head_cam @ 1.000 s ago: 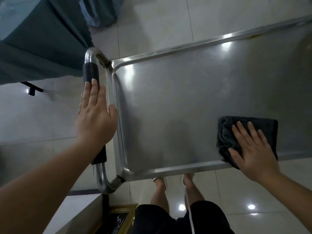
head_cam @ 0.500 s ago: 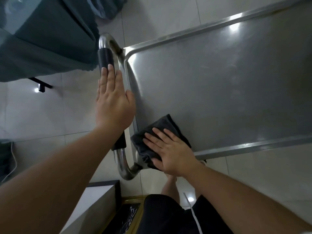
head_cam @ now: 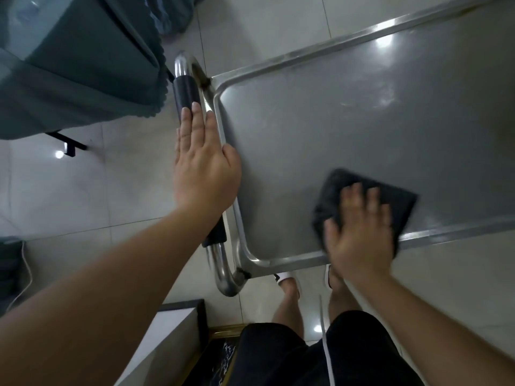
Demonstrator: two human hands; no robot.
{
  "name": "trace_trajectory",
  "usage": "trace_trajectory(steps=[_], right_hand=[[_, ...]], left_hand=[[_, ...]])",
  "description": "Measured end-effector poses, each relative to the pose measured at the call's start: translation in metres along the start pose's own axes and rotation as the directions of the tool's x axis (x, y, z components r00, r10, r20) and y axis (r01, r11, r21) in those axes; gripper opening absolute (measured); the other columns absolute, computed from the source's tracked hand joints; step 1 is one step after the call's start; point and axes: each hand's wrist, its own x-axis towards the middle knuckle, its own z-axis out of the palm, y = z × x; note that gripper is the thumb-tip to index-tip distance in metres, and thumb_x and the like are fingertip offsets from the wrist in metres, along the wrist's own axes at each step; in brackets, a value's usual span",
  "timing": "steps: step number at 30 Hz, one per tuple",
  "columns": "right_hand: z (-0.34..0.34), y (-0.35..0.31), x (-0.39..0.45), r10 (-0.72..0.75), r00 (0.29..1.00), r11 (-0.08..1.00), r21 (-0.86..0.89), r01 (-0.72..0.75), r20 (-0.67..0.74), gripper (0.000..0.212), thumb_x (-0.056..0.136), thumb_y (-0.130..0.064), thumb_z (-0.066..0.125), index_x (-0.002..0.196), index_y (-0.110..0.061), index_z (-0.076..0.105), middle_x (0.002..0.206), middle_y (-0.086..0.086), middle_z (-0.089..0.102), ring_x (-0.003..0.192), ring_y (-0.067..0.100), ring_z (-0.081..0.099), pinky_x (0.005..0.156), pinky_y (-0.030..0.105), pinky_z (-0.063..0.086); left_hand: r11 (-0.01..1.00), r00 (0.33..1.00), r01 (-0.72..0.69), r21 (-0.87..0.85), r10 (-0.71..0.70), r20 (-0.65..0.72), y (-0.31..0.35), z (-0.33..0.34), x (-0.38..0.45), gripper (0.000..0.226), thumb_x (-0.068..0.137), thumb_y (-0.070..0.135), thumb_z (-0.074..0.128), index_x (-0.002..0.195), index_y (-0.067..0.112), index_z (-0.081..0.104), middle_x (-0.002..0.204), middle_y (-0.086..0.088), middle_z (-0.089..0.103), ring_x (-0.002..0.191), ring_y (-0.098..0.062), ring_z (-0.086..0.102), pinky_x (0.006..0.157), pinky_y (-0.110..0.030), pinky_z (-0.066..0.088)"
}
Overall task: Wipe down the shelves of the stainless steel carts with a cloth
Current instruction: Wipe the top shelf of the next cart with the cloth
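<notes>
The stainless steel cart's top shelf (head_cam: 348, 129) fills the right of the head view, with a raised rim. A dark grey folded cloth (head_cam: 395, 201) lies on the shelf near its front edge. My right hand (head_cam: 359, 238) presses flat on the cloth with straight fingers, blurred by motion. My left hand (head_cam: 204, 165) rests flat, fingers straight, on the cart's push handle (head_cam: 185, 90), a chrome tube with a black grip at the shelf's left end.
A table draped in teal cloth (head_cam: 75, 65) stands at the upper left, close to the handle. A white box with a dark edge (head_cam: 172, 332) sits on the pale tiled floor near my legs. A white cable (head_cam: 26, 271) lies at the far left.
My right hand has swept the cloth from the shelf's front left corner to the right along the front edge. Half a second before that it had moved left. My left hand stays on the handle.
</notes>
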Motion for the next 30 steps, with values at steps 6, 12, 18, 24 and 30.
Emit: trace_trajectory(steps=[6, 12, 18, 24, 30], right_hand=[[0.026, -0.138, -0.015, -0.577, 0.797, 0.816, 0.076, 0.573, 0.178, 0.069, 0.106, -0.054, 0.027, 0.166, -0.023, 0.016, 0.174, -0.002, 0.010, 0.161, 0.022, -0.007, 0.129, 0.049, 0.000], [-0.008, -0.024, 0.065, -0.758, 0.623, 0.630, -0.027, 0.776, 0.193, 0.072, 0.100, -0.056, 0.036, 0.165, -0.028, 0.023, 0.172, -0.008, 0.015, 0.160, 0.017, 0.006, 0.130, 0.045, 0.009], [-0.071, 0.123, 0.175, -0.269, 0.959, 0.960, -0.052, 0.274, 0.085, 0.073, 0.098, -0.056, 0.027, 0.164, -0.025, 0.022, 0.171, 0.001, 0.025, 0.158, 0.029, 0.020, 0.127, 0.050, 0.014], [-0.056, 0.045, 0.183, 0.397, 0.917, 0.914, 0.109, -0.390, -0.049, 0.076, 0.101, -0.057, 0.020, 0.165, -0.015, 0.022, 0.173, 0.003, 0.016, 0.160, 0.031, 0.009, 0.128, 0.055, 0.010], [0.000, -0.128, 0.086, -0.077, 0.997, 0.989, 0.127, 0.074, 0.022, 0.072, 0.106, -0.056, 0.023, 0.166, -0.016, 0.018, 0.173, 0.004, 0.014, 0.161, 0.030, 0.002, 0.128, 0.054, 0.006]], left_hand=[[1.000, 1.000, -0.016, 0.009, 0.016, -0.019, -0.003, 0.004, 0.002, 0.068, 0.106, 0.038, 0.024, 0.169, 0.015, 0.011, 0.178, -0.002, -0.002, 0.162, -0.012, -0.010, 0.128, -0.031, -0.010], [1.000, 1.000, -0.018, 0.005, 0.018, -0.009, -0.008, 0.006, 0.001, 0.068, 0.105, 0.042, 0.022, 0.169, 0.020, 0.012, 0.178, 0.002, -0.003, 0.161, -0.008, -0.013, 0.128, -0.034, -0.005], [1.000, 1.000, -0.026, 0.015, 0.026, 0.001, -0.011, 0.007, 0.001, 0.068, 0.106, 0.044, 0.024, 0.169, 0.024, 0.010, 0.177, 0.006, -0.007, 0.159, -0.004, -0.018, 0.129, -0.038, -0.003], [1.000, 1.000, -0.010, 0.021, 0.009, 0.002, -0.007, 0.006, 0.001, 0.068, 0.106, 0.043, 0.024, 0.169, 0.023, 0.010, 0.177, 0.006, -0.007, 0.159, -0.004, -0.018, 0.128, -0.036, -0.005], [1.000, 1.000, -0.006, 0.023, 0.006, 0.002, -0.003, 0.005, 0.000, 0.068, 0.107, 0.041, 0.023, 0.169, 0.019, 0.009, 0.178, 0.003, -0.007, 0.160, -0.007, -0.016, 0.129, -0.035, -0.006]])
